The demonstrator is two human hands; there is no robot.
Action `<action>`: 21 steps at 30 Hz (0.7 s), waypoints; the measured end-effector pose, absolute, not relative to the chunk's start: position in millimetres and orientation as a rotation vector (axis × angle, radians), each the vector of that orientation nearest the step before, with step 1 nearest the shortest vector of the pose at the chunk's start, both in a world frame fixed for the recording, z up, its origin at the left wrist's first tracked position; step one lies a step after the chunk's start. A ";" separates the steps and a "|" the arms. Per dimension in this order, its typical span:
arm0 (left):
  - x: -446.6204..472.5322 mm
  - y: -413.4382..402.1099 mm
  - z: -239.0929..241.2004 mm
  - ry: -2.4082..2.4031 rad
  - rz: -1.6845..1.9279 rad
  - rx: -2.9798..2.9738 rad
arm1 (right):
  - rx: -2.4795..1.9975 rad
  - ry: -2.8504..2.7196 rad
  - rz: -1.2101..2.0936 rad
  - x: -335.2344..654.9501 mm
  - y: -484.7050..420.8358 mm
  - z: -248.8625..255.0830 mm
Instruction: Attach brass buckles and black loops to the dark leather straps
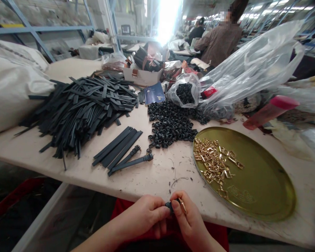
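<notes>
Both of my hands meet at the table's near edge. My left hand (144, 215) is closed, pinching a small black strap end (169, 205). My right hand (186, 215) pinches the same piece together with a gold buckle (182, 204). Just beyond them on the table lie two finished straps (132, 161) with loops, beside a small stack of flat dark straps (117, 145). A heap of black loops (170, 126) sits in the middle. To the right, a round gold tray (265, 182) holds several gold buckles (215, 159).
A large pile of dark straps (81, 108) covers the left of the table, next to a white sack (13, 84). Clear plastic bags (252, 66), a bag of loops (185, 92), a red tube (270, 110) and a cardboard box (143, 75) stand behind. People sit at far tables.
</notes>
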State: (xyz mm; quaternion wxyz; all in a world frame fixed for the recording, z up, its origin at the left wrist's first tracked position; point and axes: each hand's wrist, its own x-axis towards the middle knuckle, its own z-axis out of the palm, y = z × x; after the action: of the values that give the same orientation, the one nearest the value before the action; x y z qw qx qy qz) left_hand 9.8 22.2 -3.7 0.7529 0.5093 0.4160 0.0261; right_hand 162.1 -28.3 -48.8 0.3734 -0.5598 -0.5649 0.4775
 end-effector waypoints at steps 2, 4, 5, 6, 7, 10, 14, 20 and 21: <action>11.7 21.7 -6.5 0.895 0.066 1.132 | -1.425 -1.472 1.227 162.4 -27.8 -46.8; 11.8 24.8 -4.7 0.900 0.063 1.167 | -1.413 -1.463 1.249 160.9 -22.9 -43.4; 10.9 27.8 -2.7 0.919 0.060 1.206 | -1.409 -1.469 1.263 159.2 -17.8 -41.5; 9.1 31.7 -0.3 0.951 0.059 1.273 | -1.416 -1.494 1.257 156.9 -10.7 -39.9; 6.4 36.3 2.0 0.997 0.066 1.372 | -1.431 -1.543 1.216 154.0 -1.7 -38.8; -9.4 53.7 6.6 1.225 0.127 1.779 | -1.506 -1.759 0.912 142.3 33.0 -40.5; -46.8 85.8 6.4 1.559 0.248 2.141 | -1.595 -1.881 0.551 128.3 69.1 -53.5; -83.2 139.0 -9.8 2.028 -0.031 2.289 | -1.586 -1.836 0.565 129.4 72.5 -65.0; -83.5 143.2 -14.0 2.044 -0.045 2.281 | -1.578 -1.816 0.581 130.3 71.7 -64.7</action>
State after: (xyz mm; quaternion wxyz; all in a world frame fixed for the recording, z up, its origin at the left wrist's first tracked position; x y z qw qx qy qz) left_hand -83.5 143.2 -14.0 0.0394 0.7440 0.6668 -0.0148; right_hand 130.3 71.7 -64.7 0.3271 -0.6026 -0.6933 0.2218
